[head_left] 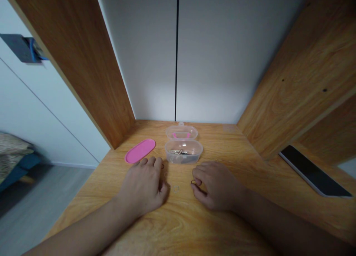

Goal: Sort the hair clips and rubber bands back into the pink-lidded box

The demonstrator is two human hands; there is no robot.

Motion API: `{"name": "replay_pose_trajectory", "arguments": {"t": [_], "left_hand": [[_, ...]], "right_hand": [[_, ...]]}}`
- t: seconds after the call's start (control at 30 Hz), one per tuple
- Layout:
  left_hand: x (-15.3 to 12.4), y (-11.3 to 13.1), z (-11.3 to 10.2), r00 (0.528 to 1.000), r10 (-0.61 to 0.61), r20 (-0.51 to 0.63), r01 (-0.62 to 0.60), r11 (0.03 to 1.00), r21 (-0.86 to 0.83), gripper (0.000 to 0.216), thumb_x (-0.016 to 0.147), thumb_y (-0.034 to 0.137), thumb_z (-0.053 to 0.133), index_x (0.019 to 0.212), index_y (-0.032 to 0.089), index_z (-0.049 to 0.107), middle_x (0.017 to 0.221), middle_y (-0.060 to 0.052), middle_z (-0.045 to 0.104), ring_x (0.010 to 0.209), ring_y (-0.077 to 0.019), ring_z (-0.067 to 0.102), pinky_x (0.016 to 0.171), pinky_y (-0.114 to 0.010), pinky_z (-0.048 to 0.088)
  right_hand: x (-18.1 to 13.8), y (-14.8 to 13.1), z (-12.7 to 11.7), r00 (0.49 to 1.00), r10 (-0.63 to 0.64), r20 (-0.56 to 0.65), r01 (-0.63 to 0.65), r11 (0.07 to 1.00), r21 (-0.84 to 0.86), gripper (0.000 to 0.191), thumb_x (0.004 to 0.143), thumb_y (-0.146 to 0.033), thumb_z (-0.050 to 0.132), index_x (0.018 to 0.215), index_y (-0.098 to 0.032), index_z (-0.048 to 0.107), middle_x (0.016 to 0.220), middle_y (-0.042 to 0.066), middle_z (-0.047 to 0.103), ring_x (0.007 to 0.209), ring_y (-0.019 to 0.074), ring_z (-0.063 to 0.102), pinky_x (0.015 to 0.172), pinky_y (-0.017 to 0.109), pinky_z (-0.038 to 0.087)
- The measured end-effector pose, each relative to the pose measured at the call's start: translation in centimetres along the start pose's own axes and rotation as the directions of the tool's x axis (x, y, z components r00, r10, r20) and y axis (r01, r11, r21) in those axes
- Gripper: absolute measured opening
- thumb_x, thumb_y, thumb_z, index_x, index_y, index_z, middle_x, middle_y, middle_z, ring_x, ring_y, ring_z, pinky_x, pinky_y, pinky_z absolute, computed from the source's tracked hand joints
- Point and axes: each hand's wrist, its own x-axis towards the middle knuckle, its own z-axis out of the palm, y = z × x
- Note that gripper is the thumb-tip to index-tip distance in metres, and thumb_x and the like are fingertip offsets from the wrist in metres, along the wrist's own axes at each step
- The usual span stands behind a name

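Observation:
In the head view my right hand (pixel 214 185) rests on the wooden table, thumb and index finger curled round a small dark hair tie (pixel 193 182). My left hand (pixel 143 183) lies palm down with its fingers curled under. Another small dark loop (pixel 162 166) shows by its index finger; whether the fingers grip it is hidden. Between the hands lies a thin clear ring (pixel 176 189), with a fainter one nearer my left hand. Beyond them stands a clear plastic box (pixel 183 159), its lid (pixel 182 132) tipped back. Inside are several small dark and light items, too small to name.
A pink oval tray (pixel 139 151) lies left of the box. On the right a dark-screened phone or tablet (pixel 314 170) rests on the wood. Wooden side panels (pixel 303 74) and a pale back wall (pixel 211 56) enclose the table (pixel 178 226).

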Motion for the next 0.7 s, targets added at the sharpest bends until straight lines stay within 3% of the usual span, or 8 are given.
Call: {"name": "replay_pose_trajectory", "arguments": {"t": [0.2,0.37,0.57,0.7], "left_hand": [[0.1,-0.3,0.3,1.000,0.023,-0.001,-0.023,0.999,-0.040,0.011,0.082,0.028,0.051,0.090,0.020,0.051,0.088,-0.012,0.065,0.082,-0.0317,0.064,0.073,-0.043,0.048],[0.4,-0.5,0.7,0.997,0.072,-0.035,-0.078,0.973,-0.217,0.005,0.081,0.022,0.053,0.085,0.021,0.050,0.086,-0.009,0.064,0.081,-0.0270,0.062,0.070,-0.037,0.045],[0.5,-0.3,1.3,0.978,0.130,-0.163,-0.196,0.836,-0.512,0.017,0.073,0.008,0.051,0.083,0.021,0.049,0.081,-0.004,0.061,0.076,-0.0214,0.058,0.065,-0.031,0.042],[0.3,-0.4,1.4,0.957,0.135,-0.257,-0.264,0.774,-0.576,0.023,0.069,0.002,0.048,0.082,0.021,0.050,0.081,-0.002,0.060,0.078,-0.0198,0.058,0.067,-0.030,0.043]], "right_hand": [[0.2,0.2,0.1,0.995,-0.094,0.017,0.093,0.995,0.039,0.010,0.088,-0.023,0.056,0.079,-0.020,0.055,0.076,0.002,0.066,0.068,0.0162,0.055,0.063,0.032,0.030],[0.2,0.2,0.3,0.990,-0.141,-0.002,0.141,0.987,0.073,0.011,0.092,-0.024,0.055,0.081,-0.020,0.057,0.079,0.002,0.067,0.071,0.0164,0.056,0.065,0.032,0.032],[0.2,0.3,0.3,0.990,-0.138,0.002,0.137,0.987,0.086,0.010,0.092,-0.024,0.055,0.082,-0.020,0.057,0.079,0.002,0.066,0.072,0.0164,0.055,0.066,0.031,0.033],[0.2,0.1,0.1,0.990,-0.136,-0.024,0.138,0.985,0.100,0.008,0.089,-0.022,0.055,0.082,-0.021,0.056,0.078,0.002,0.066,0.071,0.0163,0.054,0.065,0.031,0.032]]}}
